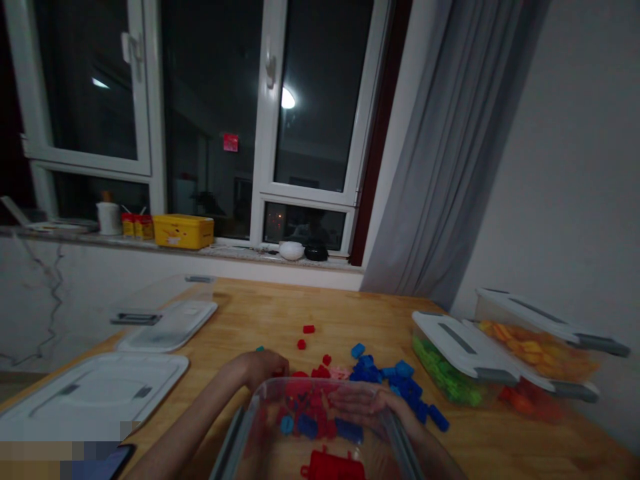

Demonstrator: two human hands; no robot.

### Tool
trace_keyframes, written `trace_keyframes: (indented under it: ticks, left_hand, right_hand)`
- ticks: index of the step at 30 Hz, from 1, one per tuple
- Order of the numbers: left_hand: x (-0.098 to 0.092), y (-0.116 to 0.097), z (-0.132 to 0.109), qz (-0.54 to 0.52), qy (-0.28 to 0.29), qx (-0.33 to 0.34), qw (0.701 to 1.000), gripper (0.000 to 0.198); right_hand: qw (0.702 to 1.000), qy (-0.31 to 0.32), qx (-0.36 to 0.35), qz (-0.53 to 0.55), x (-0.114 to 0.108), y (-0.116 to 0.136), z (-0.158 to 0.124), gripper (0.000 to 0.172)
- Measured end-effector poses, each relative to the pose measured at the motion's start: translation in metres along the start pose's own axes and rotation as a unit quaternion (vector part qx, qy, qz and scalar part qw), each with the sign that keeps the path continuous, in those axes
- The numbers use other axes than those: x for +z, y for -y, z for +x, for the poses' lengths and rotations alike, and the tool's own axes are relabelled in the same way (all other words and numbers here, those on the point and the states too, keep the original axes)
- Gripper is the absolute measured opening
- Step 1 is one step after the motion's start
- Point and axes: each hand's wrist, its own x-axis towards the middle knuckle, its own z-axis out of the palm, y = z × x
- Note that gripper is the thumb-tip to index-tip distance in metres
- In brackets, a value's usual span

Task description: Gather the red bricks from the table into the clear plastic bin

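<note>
A clear plastic container stands near the table's front edge, with red pieces inside it. Behind it my left hand is curled beside the red bricks. My right hand lies flat, fingers together and pointing left, against the pile behind the container's far wall. Blue bricks are heaped just right of that hand. Whether either hand grips a brick is blurred and partly hidden by the container.
White lids lie on the left of the wooden table. Lidded boxes of green bricks and orange bricks stand on the right. A phone lies at the front left. A yellow box sits on the windowsill.
</note>
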Motion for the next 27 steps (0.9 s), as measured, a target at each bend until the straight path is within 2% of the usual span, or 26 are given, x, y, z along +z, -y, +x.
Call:
trace_keyframes:
  ticks: [7,13,20,27]
  left_hand:
    - [0.001,0.008,-0.002,-0.021,-0.032,-0.003,0.999,0.039]
    - [0.003,0.012,-0.001,-0.036,-0.043,0.009,0.998,0.040]
    - [0.004,0.012,0.002,-0.036,-0.055,0.004,0.998,0.035]
    - [-0.007,0.006,-0.010,-0.038,-0.113,-0.002,0.993,0.024]
  right_hand:
    - [1.000,0.009,-0.002,0.003,0.007,0.004,-0.004,0.036]
    - [0.999,0.033,0.011,0.004,-0.002,0.000,0.001,0.037]
    - [1.000,0.012,0.006,-0.002,0.001,0.001,-0.002,0.034]
    - [1.000,0.028,0.010,0.004,0.007,0.005,-0.002,0.037]
